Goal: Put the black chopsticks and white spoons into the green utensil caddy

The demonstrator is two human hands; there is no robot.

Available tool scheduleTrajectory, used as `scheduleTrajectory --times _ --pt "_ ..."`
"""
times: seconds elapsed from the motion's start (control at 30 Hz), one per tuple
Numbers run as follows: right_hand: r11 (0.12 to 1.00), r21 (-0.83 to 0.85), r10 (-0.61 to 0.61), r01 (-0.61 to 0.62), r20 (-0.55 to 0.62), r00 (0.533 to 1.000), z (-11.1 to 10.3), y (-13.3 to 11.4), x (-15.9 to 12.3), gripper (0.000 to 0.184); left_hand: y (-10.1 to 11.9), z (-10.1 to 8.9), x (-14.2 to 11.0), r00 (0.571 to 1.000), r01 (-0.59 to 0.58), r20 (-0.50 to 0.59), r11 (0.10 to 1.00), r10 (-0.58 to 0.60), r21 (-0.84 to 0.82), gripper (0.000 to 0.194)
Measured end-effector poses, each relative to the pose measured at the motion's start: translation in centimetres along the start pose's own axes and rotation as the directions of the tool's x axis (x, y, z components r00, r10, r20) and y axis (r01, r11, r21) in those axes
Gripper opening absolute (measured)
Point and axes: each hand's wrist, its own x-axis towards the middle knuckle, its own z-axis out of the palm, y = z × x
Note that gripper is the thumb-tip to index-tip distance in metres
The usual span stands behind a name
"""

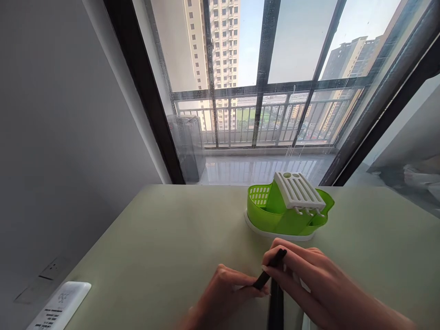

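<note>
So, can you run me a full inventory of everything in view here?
Table: one, pale green, foreground
Caddy: one, green and white, on the table
Slim black sticks: count unclear, between both hands
Black handle-like piece: one, below them
White remote-like device: one, lower left
Wall socket: one, dark, left wall
Window frame: dark, background
Railing: one, grey, balcony
Boxy unit: one, grey, balcony
Buildings: several, beige and grey, outside
Hands: two, bare; left left of centre, right right of centre
</note>
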Motion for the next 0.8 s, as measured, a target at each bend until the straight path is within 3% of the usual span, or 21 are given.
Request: scheduleTrajectory --times 0.27,0.43,0.63,0.8 --pt "0.999 -0.042 -0.023 0.020 -0.062 0.998 -0.1 -0.2 0.2 0.021 -1.0 0.4 -0.3 0.999 -0.015 0.032 0.983 0.009 0.183 0.032" --pt "0.995 -0.085 -0.065 0.061 -0.050 0.997 -0.1 -1.0 0.4 0.031 -1.2 0.5 -0.5 0.997 -0.070 0.035 0.981 0.065 0.180 0.029" --pt "0.986 -0.141 -0.086 0.089 0.027 0.996 0.1 -1.6 0.1 0.037 -1.6 0.7 -0.6 0.992 -0.128 0.015 0.968 0.128 0.215 0.043" --pt "0.978 -0.178 -0.107 0.106 0.004 0.994 0.8 -1.6 -0.4 0.036 -1.6 0.6 -0.6 0.986 -0.167 0.024 0.965 0.165 0.200 0.035"
